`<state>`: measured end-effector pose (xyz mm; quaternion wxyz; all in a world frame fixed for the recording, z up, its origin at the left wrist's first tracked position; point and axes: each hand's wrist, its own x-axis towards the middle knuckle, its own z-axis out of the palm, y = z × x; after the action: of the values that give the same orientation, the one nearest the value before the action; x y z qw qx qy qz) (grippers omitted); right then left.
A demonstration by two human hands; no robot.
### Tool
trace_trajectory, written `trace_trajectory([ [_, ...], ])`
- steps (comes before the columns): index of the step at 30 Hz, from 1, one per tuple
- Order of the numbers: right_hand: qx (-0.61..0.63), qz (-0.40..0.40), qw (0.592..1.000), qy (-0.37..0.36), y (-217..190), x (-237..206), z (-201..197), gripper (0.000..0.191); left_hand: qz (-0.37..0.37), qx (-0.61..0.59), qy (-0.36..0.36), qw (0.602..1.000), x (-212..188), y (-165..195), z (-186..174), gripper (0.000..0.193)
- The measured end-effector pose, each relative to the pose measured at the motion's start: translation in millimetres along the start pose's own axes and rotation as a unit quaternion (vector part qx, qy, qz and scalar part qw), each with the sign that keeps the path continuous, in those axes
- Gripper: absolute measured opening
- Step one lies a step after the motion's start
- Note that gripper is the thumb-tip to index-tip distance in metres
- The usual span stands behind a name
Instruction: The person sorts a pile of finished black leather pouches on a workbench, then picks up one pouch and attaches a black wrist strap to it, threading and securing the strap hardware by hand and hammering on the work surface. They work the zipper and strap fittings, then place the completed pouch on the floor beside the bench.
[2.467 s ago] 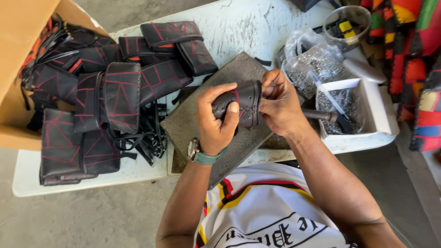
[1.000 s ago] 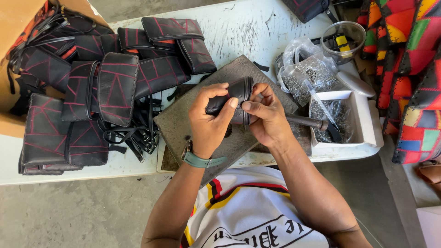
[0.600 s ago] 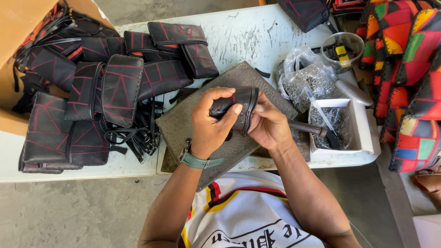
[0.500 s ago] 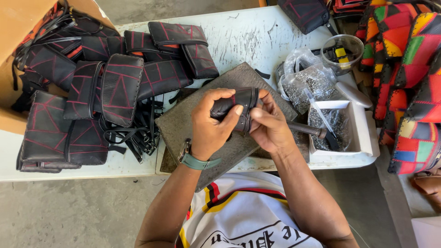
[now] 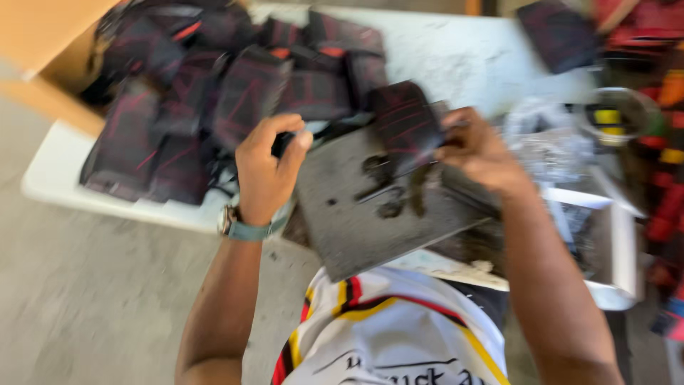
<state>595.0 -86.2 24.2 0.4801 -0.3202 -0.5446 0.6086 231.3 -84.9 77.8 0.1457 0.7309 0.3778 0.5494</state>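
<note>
Gripped in the right hand (image 5: pixel 479 151), a black pouch (image 5: pixel 406 122) has been lifted off the grey slab (image 5: pixel 370 214); the left hand (image 5: pixel 267 175), now apart, is closed on a small dark piece, blurred.

Your left hand (image 5: pixel 267 167) is raised at centre left, back of the hand toward the camera, fingers curled inward and thumb pressed against them in a closed pinch. The left forearm runs straight down toward your torso, with a watch band at the wrist. Your right hand (image 5: pixel 479 151) sits level with it to the right, fingers bent and closed in a grip. The right forearm slants down and outward. Both hands are motion-blurred.
</note>
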Motion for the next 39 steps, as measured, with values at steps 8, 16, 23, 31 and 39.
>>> trace_trajectory([
  [8, -0.575, 0.061, 0.788, 0.21, -7, 2, -53, 0.021, -0.147, 0.055, 0.019, 0.987, -40, -65, -71, 0.013],
  [16, -0.774, 0.252, 0.574, 0.087, 29, 45, -80, 0.041, -0.195, 0.288, -0.224, 0.911, -69, -95, -34, 0.02],
  [23, -0.802, 0.279, 0.522, 0.083, 32, 47, -86, 0.033, -0.191, 0.216, -0.2, 0.936, -82, -94, -33, 0.016],
  [31, -0.523, -0.091, 0.78, 0.331, -10, 5, -85, 0.017, -0.31, -0.275, -0.107, 0.904, -35, -50, -20, 0.017],
  [39, -0.021, -0.116, 0.932, 0.342, -20, -72, 4, 0.012, -0.16, -0.293, -0.162, 0.929, -2, 33, 49, 0.045],
])
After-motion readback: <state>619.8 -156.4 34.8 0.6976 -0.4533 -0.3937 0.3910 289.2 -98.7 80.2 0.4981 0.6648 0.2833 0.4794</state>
